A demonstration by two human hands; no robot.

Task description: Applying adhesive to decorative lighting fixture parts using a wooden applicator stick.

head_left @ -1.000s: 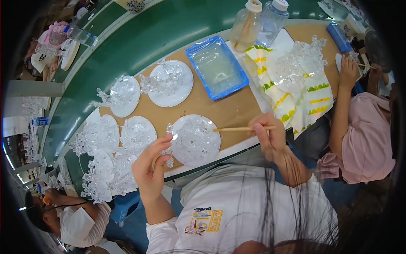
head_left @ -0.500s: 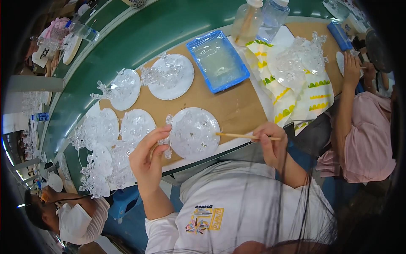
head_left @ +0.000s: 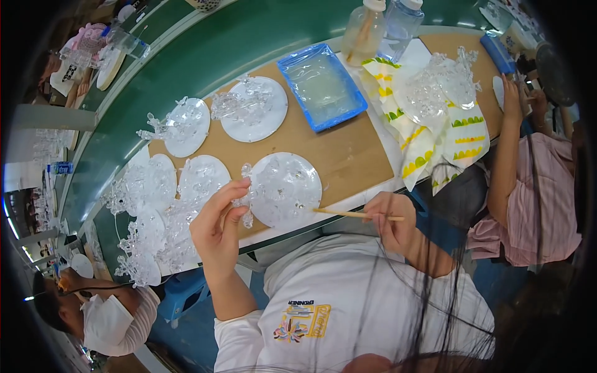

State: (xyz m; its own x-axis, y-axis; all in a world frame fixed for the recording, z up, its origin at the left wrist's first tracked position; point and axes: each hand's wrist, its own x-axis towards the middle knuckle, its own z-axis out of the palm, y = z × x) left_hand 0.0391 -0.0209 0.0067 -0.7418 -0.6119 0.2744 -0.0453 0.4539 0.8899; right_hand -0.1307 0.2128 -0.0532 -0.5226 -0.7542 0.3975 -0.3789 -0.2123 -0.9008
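My left hand [head_left: 219, 217] is closed, its thumb and fingers pinching a clear plastic piece [head_left: 247, 212] at the left edge of a round white disc [head_left: 289, 217]. Small clear bits lie scattered over that disc. In my right hand [head_left: 390, 222] is a thin wooden brush [head_left: 348, 214], held pen-like between the fingertips. Its tip points left, at the disc's lower right edge; whether it touches the disc I cannot tell. Beyond the disc lies a blue-rimmed tray [head_left: 356, 113] holding a pale, cloudy liquid or gel.
Several more white discs with clear plastic pieces [head_left: 245, 102] lie on the brown board [head_left: 345, 165] and crowd its left side. At the right, a patterned cloth [head_left: 466, 137] bears more clear pieces. Two bottles [head_left: 398, 31] stand behind. Co-workers sit at right [head_left: 528, 193] and lower left [head_left: 118, 317].
My right hand has shifted slightly left and toward me, taking the brush tip lower along the disc's right side. My left hand keeps its pinch in nearly the same place.
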